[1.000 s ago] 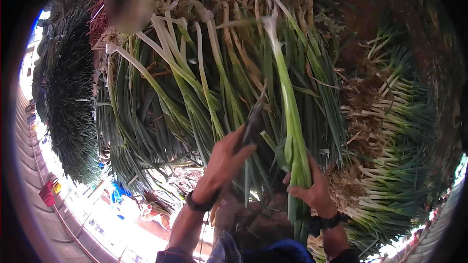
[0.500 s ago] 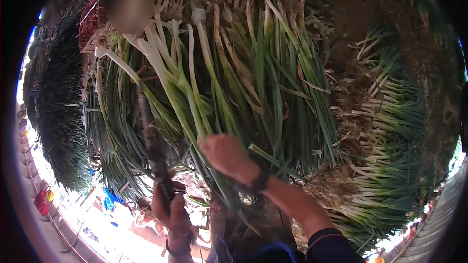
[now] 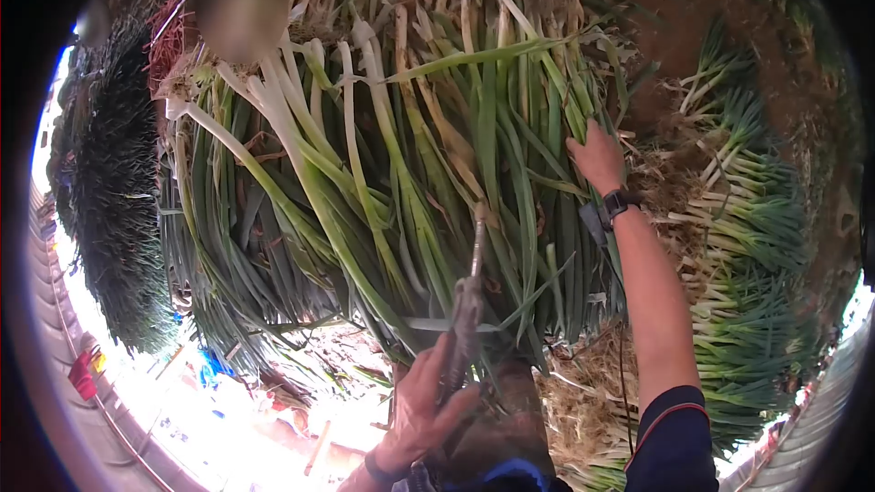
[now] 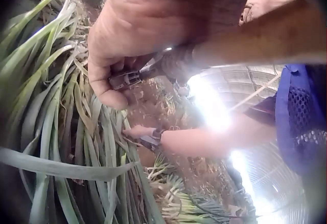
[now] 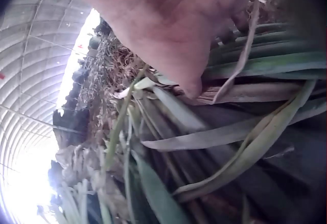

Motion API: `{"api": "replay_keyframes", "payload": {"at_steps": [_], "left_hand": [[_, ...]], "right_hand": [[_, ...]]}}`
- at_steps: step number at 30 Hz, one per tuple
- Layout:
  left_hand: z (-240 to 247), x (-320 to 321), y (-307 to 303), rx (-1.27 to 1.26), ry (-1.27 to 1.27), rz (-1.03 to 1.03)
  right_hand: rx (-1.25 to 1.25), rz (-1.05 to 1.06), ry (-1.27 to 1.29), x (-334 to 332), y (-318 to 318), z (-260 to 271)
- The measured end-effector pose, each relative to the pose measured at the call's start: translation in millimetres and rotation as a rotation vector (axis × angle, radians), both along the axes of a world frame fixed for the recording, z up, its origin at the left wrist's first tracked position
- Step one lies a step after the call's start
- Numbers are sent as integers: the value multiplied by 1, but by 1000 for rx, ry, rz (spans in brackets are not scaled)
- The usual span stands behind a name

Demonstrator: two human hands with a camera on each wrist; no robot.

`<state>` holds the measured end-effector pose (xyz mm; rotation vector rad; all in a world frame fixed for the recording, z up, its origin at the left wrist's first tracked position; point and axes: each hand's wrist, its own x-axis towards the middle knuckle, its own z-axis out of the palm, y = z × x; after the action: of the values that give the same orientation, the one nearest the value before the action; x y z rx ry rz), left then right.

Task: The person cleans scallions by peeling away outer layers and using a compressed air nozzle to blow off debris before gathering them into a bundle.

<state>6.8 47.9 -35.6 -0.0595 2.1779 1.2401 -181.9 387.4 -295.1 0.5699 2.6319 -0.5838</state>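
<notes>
Large green onions with dirty roots lie in a thick heap before me. On its left, cleaner white-stemmed green onions rest on top. My left hand grips a slim dark wand-like tool with a thin metal tip, pointing up over the leaves. In the left wrist view a metal fitting shows by the fingers of that hand. My right hand reaches onto stalks at the heap's right side. In the right wrist view its thumb lies against the stalks; I cannot tell whether it grips one.
Rows of smaller green onions lie on the soil to the right. Another dark green heap stands at the left. A blurred round patch hides the heap's upper left corner. Ribbed covering arches behind.
My right hand first held a pale green onion, then laid it on the left of the heap and has moved to the right side. The tool swung left, then back toward the middle.
</notes>
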Motion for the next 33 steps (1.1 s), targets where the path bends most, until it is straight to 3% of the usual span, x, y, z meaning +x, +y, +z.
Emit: {"api": "replay_keyframes", "payload": {"at_steps": [2, 5, 10, 12, 16, 29, 33], "left_hand": [[4, -5, 10, 21, -52, -1], [1, -4, 20, 30, 4, -47], [8, -5, 27, 44, 31, -72], [11, 3, 27, 22, -4, -93], [6, 25, 27, -7, -32, -181], [10, 36, 57, -110, -106, -192], [-30, 12, 69, -100, 66, -159]], "right_hand": [[163, 226, 29, -2, -3, -2], [219, 328, 117, 16, -20, 40], [95, 325, 81, 101, -55, 106], [60, 232, -23, 140, -75, 132], [29, 231, 2, 194, -94, 151], [-39, 235, 73, 240, -91, 184], [-30, 256, 26, 250, -88, 186]]}}
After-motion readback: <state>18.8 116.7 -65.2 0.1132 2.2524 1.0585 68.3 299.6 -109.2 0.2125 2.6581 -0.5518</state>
